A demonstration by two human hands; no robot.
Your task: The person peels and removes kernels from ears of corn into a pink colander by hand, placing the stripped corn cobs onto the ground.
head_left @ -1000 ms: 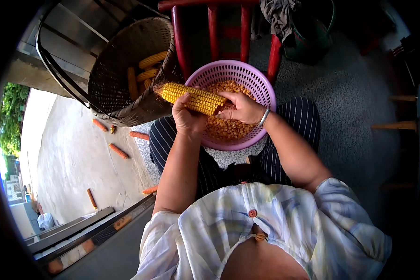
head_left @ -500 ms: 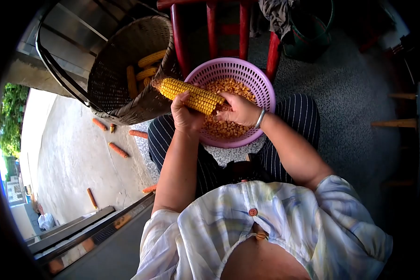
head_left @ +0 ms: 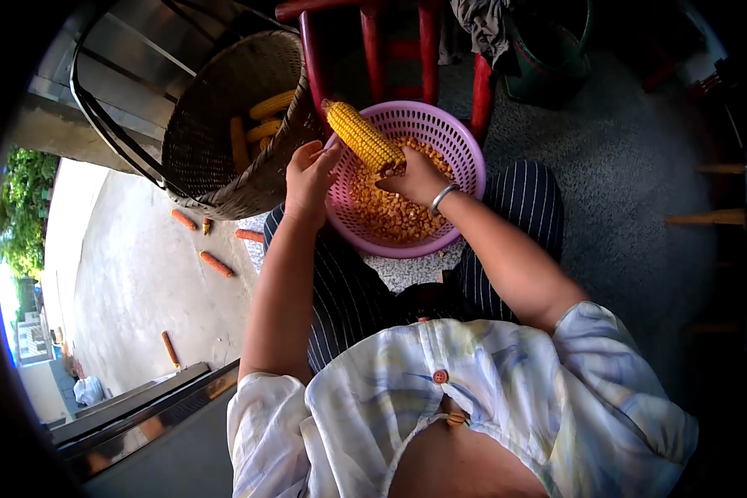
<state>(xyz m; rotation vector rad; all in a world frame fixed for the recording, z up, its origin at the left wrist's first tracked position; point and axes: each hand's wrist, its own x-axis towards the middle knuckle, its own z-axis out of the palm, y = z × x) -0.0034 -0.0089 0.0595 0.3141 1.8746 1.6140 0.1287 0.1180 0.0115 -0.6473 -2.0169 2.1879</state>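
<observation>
Right hand [head_left: 415,178] is wrapped round the near end of a yellow corn cob [head_left: 363,137] — so that's being held slanted over a pink plastic colander [head_left: 398,251] with loose kernels [head_left: 382,209] in it — while the left hand [head_left: 310,178] is held relaxed, fingers loosely curled, just beside the cob.

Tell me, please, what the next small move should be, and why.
Probably the left hand should close around the corn cob to steady it: that hand is open beside the cob, apparently without a hold, while the right hand alone holds the cob's partly bared end above the pink basket of loose kernels.
</observation>
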